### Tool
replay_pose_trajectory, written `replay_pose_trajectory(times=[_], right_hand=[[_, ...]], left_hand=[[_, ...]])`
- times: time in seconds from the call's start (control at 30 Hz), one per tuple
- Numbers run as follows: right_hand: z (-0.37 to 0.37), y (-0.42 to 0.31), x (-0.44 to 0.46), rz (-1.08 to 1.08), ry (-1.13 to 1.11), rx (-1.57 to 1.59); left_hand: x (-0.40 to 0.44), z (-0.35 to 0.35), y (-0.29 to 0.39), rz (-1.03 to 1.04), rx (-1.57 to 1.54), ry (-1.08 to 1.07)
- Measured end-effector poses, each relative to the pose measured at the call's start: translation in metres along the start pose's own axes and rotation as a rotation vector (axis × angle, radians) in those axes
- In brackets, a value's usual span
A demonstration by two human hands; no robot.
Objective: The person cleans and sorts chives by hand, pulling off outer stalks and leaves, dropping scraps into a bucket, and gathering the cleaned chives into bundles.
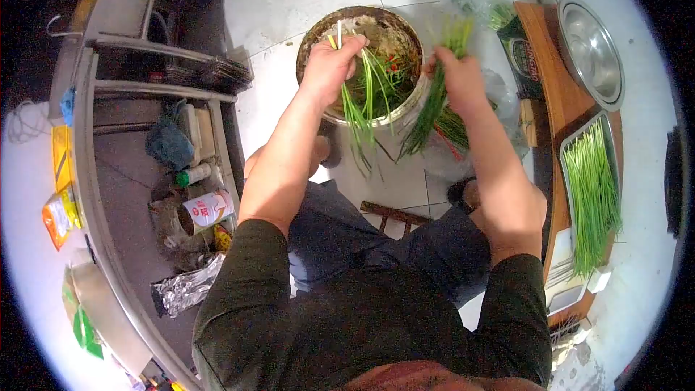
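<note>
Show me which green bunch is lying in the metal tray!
The big bunch, far right: no hand holds it, unlike those in the left hand and right hand.

Glossy metal bowl (pixel 591 51), crinkled silvery foil (pixel 190 286).

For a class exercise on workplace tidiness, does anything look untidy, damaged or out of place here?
The bucket's rim looks stained and crusted. Green stalks overhang the near end of their tray. On the shelf, a labelled tin appears tipped over, near crumpled foil. I see no clear spill.
</note>
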State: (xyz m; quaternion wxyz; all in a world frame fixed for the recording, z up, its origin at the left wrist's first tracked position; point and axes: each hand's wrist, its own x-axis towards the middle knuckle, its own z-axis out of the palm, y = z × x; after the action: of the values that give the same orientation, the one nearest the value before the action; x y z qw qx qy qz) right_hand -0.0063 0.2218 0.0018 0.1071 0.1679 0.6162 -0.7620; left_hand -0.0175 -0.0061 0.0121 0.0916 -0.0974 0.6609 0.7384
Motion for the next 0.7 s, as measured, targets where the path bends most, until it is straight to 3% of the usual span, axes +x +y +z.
replay_pose_trajectory(times=[0.1, 0.23, 0.33, 0.57, 0.7], right_hand=[[-0.008, -0.002, 0.011, -0.101, 0.072, -0.100], [0.013, 0.012, -0.003, -0.137, -0.182, -0.251], [0.029, 0.029, -0.009, -0.198, -0.269, -0.164], [0.028, 0.027, -0.007, -0.122, -0.242, -0.187], [0.026, 0.023, -0.008, -0.131, -0.223, -0.243]], left_hand=[[-0.005, 0.003, 0.005, -0.018, 0.035, 0.017], [-0.009, 0.018, 0.001, -0.029, 0.044, -0.015], [-0.010, 0.021, -0.007, -0.053, 0.086, -0.051], [-0.016, 0.029, 0.000, -0.086, 0.030, -0.079], [-0.012, 0.021, -0.006, -0.054, 0.212, -0.176]])
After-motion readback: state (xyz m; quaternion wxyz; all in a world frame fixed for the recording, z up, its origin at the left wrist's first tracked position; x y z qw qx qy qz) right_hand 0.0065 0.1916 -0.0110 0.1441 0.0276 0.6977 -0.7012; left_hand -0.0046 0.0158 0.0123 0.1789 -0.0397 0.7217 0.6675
